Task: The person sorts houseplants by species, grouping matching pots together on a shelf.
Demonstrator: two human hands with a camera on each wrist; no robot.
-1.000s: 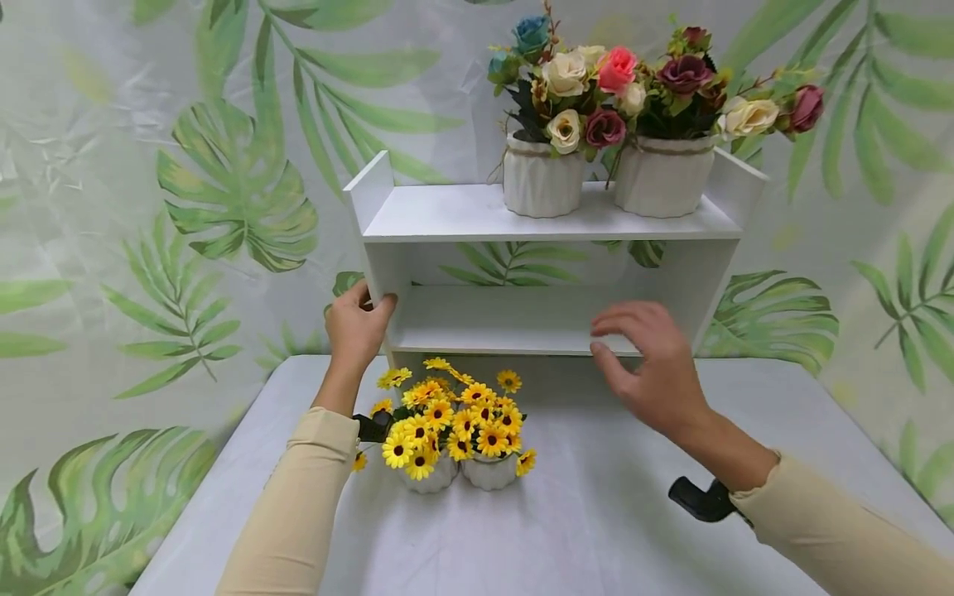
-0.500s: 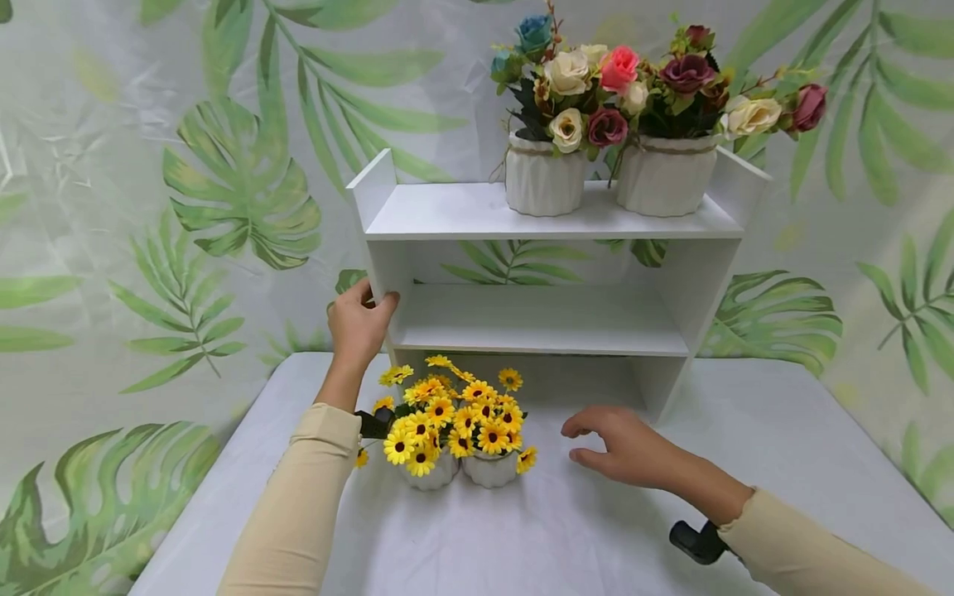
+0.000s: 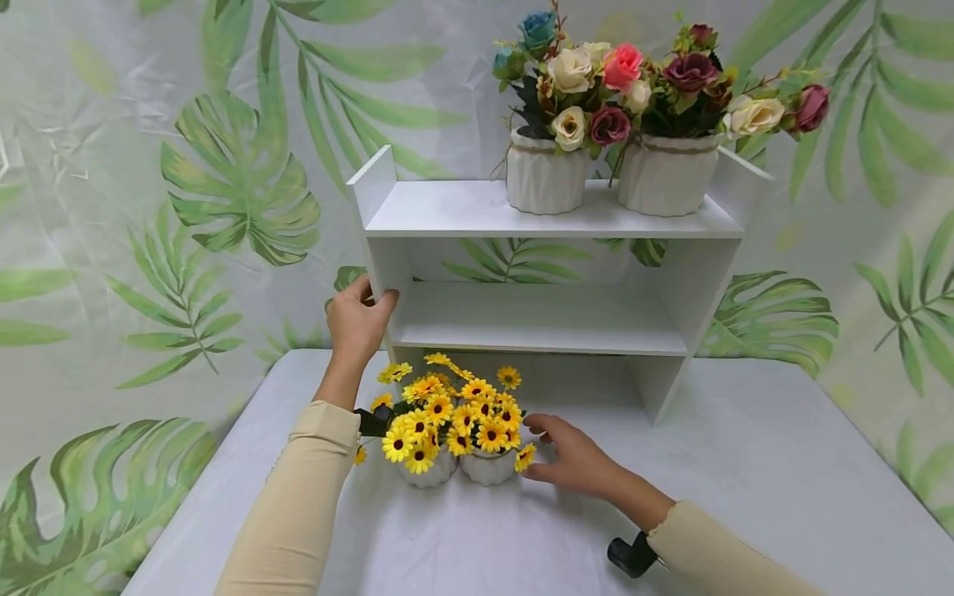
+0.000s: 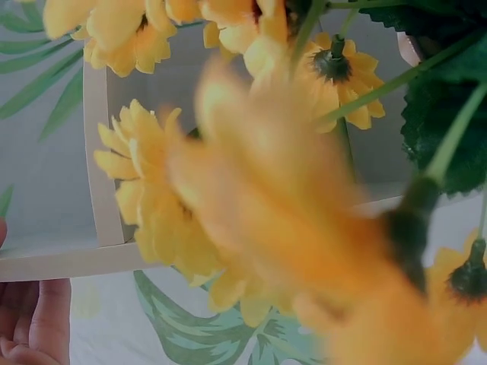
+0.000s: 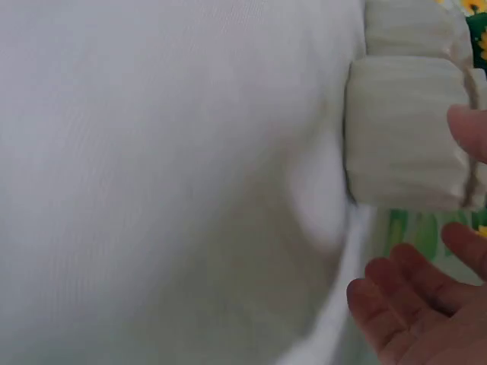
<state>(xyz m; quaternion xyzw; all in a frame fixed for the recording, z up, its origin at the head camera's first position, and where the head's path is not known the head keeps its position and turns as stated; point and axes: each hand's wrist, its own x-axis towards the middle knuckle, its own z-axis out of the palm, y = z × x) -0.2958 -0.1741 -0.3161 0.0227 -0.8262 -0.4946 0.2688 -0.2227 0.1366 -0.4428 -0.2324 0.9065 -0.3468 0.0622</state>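
Observation:
Two small white pots of yellow daisies stand side by side on the table, the left pot and the right pot. My right hand reaches in from the right with spread fingers, close beside the right pot; no contact shows. My left hand grips the left side panel of the white shelf unit. In the left wrist view blurred yellow daisies fill the frame, with the shelf edge behind.
Two white pots of mixed roses, the left one and the right one, stand on the shelf's top board. The middle shelf holds nothing. A white cloth covers the table. A leaf-print backdrop hangs behind.
My right hand came down from the middle shelf to the table and moved left to the right daisy pot. The left hand stayed on the shelf's side panel.

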